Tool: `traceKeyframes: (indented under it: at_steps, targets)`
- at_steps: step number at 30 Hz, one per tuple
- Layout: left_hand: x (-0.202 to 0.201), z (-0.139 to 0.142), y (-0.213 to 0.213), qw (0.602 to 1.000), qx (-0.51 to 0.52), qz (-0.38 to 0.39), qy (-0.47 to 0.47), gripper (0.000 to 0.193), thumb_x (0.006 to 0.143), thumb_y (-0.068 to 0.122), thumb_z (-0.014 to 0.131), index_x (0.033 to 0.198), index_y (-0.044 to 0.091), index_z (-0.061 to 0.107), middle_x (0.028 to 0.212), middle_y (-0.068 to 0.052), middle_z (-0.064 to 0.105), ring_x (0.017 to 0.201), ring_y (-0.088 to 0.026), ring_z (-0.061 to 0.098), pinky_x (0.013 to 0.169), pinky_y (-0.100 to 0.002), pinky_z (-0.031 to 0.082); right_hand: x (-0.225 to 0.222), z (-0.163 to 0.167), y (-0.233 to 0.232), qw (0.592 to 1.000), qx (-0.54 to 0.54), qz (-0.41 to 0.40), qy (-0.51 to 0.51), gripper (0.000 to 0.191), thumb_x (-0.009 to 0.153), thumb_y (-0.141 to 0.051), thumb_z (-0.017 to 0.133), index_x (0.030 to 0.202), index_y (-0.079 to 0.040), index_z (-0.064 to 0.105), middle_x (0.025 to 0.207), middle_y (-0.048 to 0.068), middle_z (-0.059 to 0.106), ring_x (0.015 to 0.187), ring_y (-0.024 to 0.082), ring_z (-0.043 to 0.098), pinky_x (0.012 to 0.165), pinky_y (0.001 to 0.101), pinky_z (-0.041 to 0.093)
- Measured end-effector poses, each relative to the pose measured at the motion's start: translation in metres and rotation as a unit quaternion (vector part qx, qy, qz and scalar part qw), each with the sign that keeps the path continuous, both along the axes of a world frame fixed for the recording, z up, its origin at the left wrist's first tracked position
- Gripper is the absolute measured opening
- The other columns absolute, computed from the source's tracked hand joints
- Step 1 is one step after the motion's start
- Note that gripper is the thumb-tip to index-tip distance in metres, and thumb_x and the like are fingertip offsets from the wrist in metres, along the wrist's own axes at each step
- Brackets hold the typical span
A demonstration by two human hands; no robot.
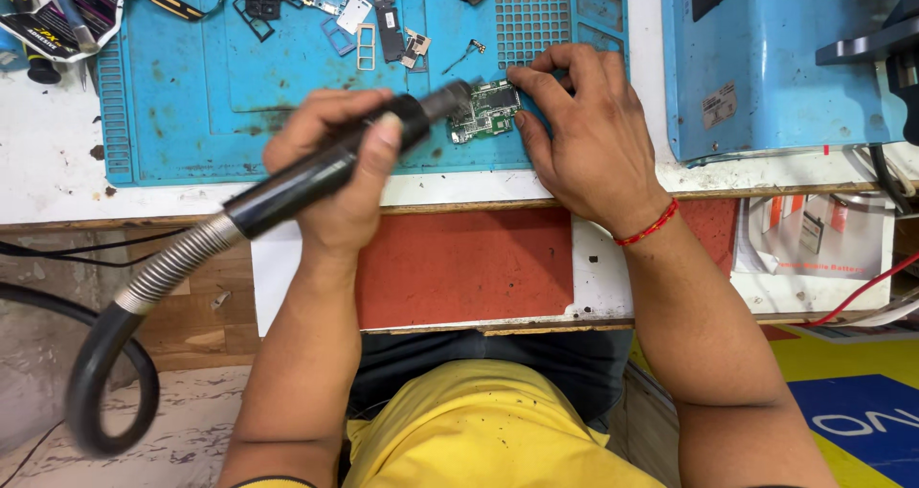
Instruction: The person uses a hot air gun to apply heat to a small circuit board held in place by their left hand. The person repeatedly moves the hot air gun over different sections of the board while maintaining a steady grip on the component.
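1. The fingers (pixel 337 129) of the left hand (pixel 335 167) are wrapped tight around a black hot-air wand (pixel 316 174), its metal nozzle (pixel 453 96) tilted down to the right, just over the left edge of a green circuit board (pixel 484 111).
2. The fingers (pixel 536 93) of the right hand (pixel 582 134) are spread and bent, tips pressing on the circuit board's right edge and pinning it to the mat; a red thread band (pixel 647 227) circles that wrist.
3. The circuit board lies on a blue work mat (pixel 191 86), near its near edge, between the two hands.
4. The mat covers a white, stained table (pixel 48 177) with a red panel (pixel 464 266) below its near edge.
5. From the wand a ribbed metal hose (pixel 172 263) runs to the near left into a looping black hose (pixel 96 373).
6. At the mat's far side lie small phone parts (pixel 369 19) and metal frames.
7. A blue machine (pixel 766 57) stands at the far right.
8. Tools in a packet (pixel 57 14) lie at the far left.
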State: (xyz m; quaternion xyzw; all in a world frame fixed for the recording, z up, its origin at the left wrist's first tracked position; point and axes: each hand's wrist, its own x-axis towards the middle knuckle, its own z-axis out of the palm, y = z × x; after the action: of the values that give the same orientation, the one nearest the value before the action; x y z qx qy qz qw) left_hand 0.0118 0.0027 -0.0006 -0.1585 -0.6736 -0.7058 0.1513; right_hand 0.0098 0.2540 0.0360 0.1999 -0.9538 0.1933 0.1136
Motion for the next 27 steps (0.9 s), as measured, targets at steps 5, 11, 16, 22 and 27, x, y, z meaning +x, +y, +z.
traceKeyframes:
  at_steps: [5,11,16,22,27]
  targets:
    - [0.0007,-0.0009,0.0002,0.999,-0.022,-0.007,0.022,0.023,0.100,0.020,0.078,0.109,0.000,0.071,0.103,-0.015,0.074,0.096,-0.019,0.072,0.091,-0.029,0.059,-0.0009,0.0001,0.0009,1.000,0.004,0.002,0.000,0.039,0.094,-0.013,0.078,0.132,-0.009,0.070,0.126,0.008,0.056,0.108,0.027,0.054,0.091,0.0418,0.052]
    - [-0.0009,-0.0028,0.0009,0.999,-0.022,-0.002,0.029,0.026,0.097,0.022,0.079,0.108,0.001,0.069,0.107,-0.013,0.074,0.095,-0.019,0.074,0.089,-0.029,0.062,0.0002,-0.0002,-0.0003,1.000,0.006,0.000,-0.005,0.038,0.094,-0.014,0.078,0.132,-0.009,0.070,0.126,0.008,0.055,0.108,0.027,0.054,0.091,0.0420,0.052]
    - [-0.0005,-0.0038,0.0009,1.000,0.028,-0.006,0.002,0.026,0.100,0.023,0.079,0.111,0.001,0.070,0.109,-0.013,0.074,0.097,-0.019,0.074,0.092,-0.031,0.061,0.0007,-0.0014,0.0008,1.000,0.000,0.001,-0.001,0.039,0.094,-0.013,0.078,0.132,-0.009,0.070,0.126,0.008,0.056,0.108,0.027,0.053,0.090,0.0412,0.052]
    - [-0.0044,-0.0045,-0.0034,0.998,0.044,-0.046,-0.017,0.026,0.100,0.023,0.079,0.112,0.001,0.071,0.105,-0.014,0.075,0.096,-0.019,0.074,0.092,-0.030,0.062,0.0007,0.0007,0.0007,1.000,-0.011,0.014,-0.008,0.037,0.096,-0.011,0.077,0.133,-0.010,0.072,0.126,0.009,0.056,0.105,0.026,0.054,0.091,0.0410,0.051]
    - [-0.0011,-0.0042,-0.0011,0.999,0.008,-0.029,-0.014,0.026,0.100,0.022,0.079,0.111,0.001,0.071,0.103,-0.013,0.076,0.092,-0.017,0.073,0.087,-0.028,0.060,0.0018,-0.0002,0.0001,1.000,-0.002,0.018,-0.002,0.036,0.097,-0.010,0.076,0.133,-0.011,0.072,0.126,0.008,0.057,0.107,0.027,0.054,0.093,0.0413,0.051]
